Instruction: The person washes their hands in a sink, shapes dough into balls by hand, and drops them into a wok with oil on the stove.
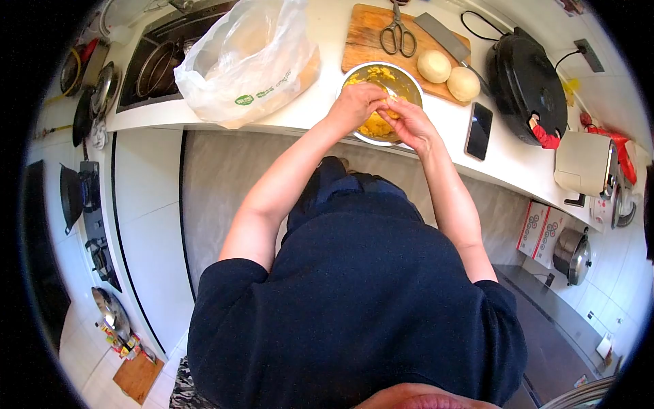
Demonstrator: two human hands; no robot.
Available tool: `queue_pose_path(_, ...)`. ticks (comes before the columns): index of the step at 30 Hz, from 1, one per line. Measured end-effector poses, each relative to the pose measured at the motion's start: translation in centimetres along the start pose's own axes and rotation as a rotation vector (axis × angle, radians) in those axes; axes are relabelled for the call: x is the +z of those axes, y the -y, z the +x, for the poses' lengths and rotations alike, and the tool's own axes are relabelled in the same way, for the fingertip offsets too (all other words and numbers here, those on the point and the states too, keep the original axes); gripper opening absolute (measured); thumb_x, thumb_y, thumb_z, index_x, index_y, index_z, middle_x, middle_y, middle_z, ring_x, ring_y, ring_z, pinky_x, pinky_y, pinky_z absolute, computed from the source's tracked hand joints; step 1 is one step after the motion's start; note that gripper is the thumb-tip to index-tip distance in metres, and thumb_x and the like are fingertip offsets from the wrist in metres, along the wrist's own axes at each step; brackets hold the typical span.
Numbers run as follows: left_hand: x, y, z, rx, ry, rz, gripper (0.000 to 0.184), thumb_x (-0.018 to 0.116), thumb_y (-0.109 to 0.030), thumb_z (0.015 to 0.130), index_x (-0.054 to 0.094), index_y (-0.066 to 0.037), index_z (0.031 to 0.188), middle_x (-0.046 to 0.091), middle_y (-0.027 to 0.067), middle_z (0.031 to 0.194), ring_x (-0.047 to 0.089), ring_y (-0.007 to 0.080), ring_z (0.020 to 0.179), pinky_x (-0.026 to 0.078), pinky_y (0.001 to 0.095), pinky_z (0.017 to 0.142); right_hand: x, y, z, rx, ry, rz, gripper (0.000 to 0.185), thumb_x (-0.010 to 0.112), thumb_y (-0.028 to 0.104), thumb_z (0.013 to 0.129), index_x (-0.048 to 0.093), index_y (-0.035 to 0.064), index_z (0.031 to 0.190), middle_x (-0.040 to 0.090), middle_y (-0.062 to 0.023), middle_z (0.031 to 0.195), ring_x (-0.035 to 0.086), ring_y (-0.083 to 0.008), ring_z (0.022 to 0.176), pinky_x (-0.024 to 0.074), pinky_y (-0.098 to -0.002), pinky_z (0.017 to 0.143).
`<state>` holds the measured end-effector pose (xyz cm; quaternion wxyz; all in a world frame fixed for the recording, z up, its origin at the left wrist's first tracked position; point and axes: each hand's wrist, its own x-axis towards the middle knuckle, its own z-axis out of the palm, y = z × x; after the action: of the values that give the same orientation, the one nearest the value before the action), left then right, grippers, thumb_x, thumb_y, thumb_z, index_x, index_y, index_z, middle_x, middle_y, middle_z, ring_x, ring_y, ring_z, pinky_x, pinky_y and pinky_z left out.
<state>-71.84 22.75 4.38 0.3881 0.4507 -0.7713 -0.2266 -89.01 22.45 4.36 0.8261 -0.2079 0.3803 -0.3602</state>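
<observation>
A metal bowl (415, 90) with a yellow crumbly mixture (377, 125) in it sits at the counter's front edge. Over the bowl, my left hand (356, 107) and my right hand (409, 121) meet at the fingertips. Both hands have their fingers pinched together around something small and pale that I cannot make out. Behind the bowl lies a wooden cutting board (361, 42), bearing black scissors (398, 34), a cleaver (443, 37) and two round pale dough balls (434, 66), one beside the other.
Left of the bowl stands a white plastic bag (245, 68), near the stove (146, 75). On the right are a phone (479, 131), a black electric appliance (528, 88) with a red cloth piece, and a cream toaster-like appliance (584, 163).
</observation>
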Motion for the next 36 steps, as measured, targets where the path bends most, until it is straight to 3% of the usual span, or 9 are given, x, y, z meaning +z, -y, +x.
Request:
queue_pose_path(5, -0.2, 0.4, -0.2, -0.219, 0.118, 0.112, 0.032, 0.071, -0.015, 0.07, 0.065, -0.003, 0.099, 0.065, 0.0125, 0.1, 0.062, 0.0259, 0.094, 0.049, 0.0336, 0.082, -0.3, 0.2, 0.3, -0.117, -0.13, -0.013, 0.026, 0.054, 0.008, 0.089, 0.05, -0.0046, 0.112, 0.056, -0.0109, 0.105, 0.055, -0.0169, 0.096, 0.0485, -0.0255, 0.086)
queue_pose_path(8, 0.7, 0.5, -0.7, -0.095, 0.14, 0.289, 0.039, 0.068, -0.016, 0.074, 0.061, -0.002, 0.11, 0.059, 0.015, 0.114, 0.055, 0.0273, 0.109, 0.042, 0.0337, 0.095, 0.2, 0.4, 0.0, -0.177, -0.166, 0.038, 0.026, 0.054, 0.009, 0.09, 0.049, -0.0042, 0.111, 0.056, -0.0112, 0.103, 0.055, -0.0166, 0.095, 0.0485, -0.0252, 0.084)
queue_pose_path(14, 3.5, -0.5, 0.5, -0.652, -0.283, -0.918, 0.047, 0.048, -0.03, 0.093, 0.044, -0.002, 0.131, 0.046, 0.0167, 0.132, 0.041, 0.0248, 0.124, 0.032, 0.0311, 0.103, 0.9, -1.6, 1.0, -0.311, -0.223, -0.167, 0.027, 0.05, 0.014, 0.093, 0.051, -0.0019, 0.114, 0.055, -0.0105, 0.107, 0.054, -0.0167, 0.098, 0.0453, -0.0282, 0.085)
queue_pose_path(20, 6.1, -1.9, 0.6, -0.746, -0.29, -1.12, 0.047, 0.032, -0.043, 0.097, 0.05, -0.003, 0.115, 0.054, 0.0072, 0.111, 0.051, 0.0158, 0.102, 0.04, 0.0281, 0.091, 3.8, -3.5, 0.5, -0.469, -0.195, -0.394, 0.057, 0.025, 0.044, 0.098, 0.035, 0.0002, 0.133, 0.042, -0.0117, 0.132, 0.039, -0.0186, 0.121, 0.0292, -0.0302, 0.103)
queue_pose_path(22, 6.3, -1.8, 0.5, -0.704, -0.284, -1.216, 0.054, 0.031, -0.045, 0.097, 0.044, 0.003, 0.119, 0.046, 0.0097, 0.122, 0.042, 0.0181, 0.113, 0.032, 0.0314, 0.099, 4.4, -3.6, 0.1, -0.46, -0.137, -0.344, 0.063, 0.021, 0.048, 0.097, 0.029, 0.0003, 0.137, 0.036, -0.0129, 0.138, 0.033, -0.0199, 0.127, 0.0247, -0.0308, 0.106)
queue_pose_path(24, 5.4, -1.3, 0.5, -0.745, -0.299, -1.464, 0.057, 0.03, -0.048, 0.096, 0.042, 0.002, 0.12, 0.045, 0.0105, 0.122, 0.042, 0.0184, 0.114, 0.032, 0.0324, 0.099, 3.2, -1.2, 0.9, -0.11, -0.111, 0.161, 0.073, 0.014, 0.056, 0.094, 0.017, 0.0008, 0.142, 0.017, -0.0139, 0.148, 0.016, -0.0216, 0.136, 0.012, -0.0313, 0.11)
queue_pose_path(26, 4.2, -0.7, 0.5, -0.743, -0.302, -1.678, 0.072, 0.027, -0.059, 0.091, 0.035, 0.003, 0.128, 0.044, 0.0125, 0.126, 0.042, 0.0207, 0.117, 0.032, 0.0343, 0.101, 4.9, -1.9, -0.8, -0.434, -0.055, -0.449, 0.076, 0.014, 0.058, 0.092, 0.013, 0.0004, 0.142, 0.01, -0.0133, 0.15, 0.008, -0.0213, 0.138, 0.0072, -0.0313, 0.111)
queue_pose_path(30, 1.9, -1.9, 0.6, -0.77, -0.21, -1.695, 0.089, 0.021, -0.068, 0.086, 0.017, 0.003, 0.139, 0.034, 0.0161, 0.139, 0.035, 0.0241, 0.127, 0.026, 0.0374, 0.107, 4.8, -3.1, -1.1, -0.669, 0.003, -1.303, 0.068, 0.024, 0.043, 0.096, 0.008, -0.0068, 0.14, 0.002, -0.0225, 0.148, -0.004, -0.0318, 0.138, 0.0014, -0.0367, 0.112)
queue_pose_path(36, 0.8, -1.4, 0.8, -0.715, -0.151, -1.749, 0.09, 0.018, -0.069, 0.085, 0.018, 0.004, 0.138, 0.032, 0.017, 0.14, 0.033, 0.026, 0.129, 0.025, 0.0383, 0.108, 5.8, -2.8, -2.1, -0.807, -0.032, -1.421, 0.071, 0.035, 0.039, 0.093, 0.01, -0.0083, 0.139, 0.003, -0.0279, 0.146, -0.004, -0.0394, 0.137, 0.0, -0.0424, 0.111)
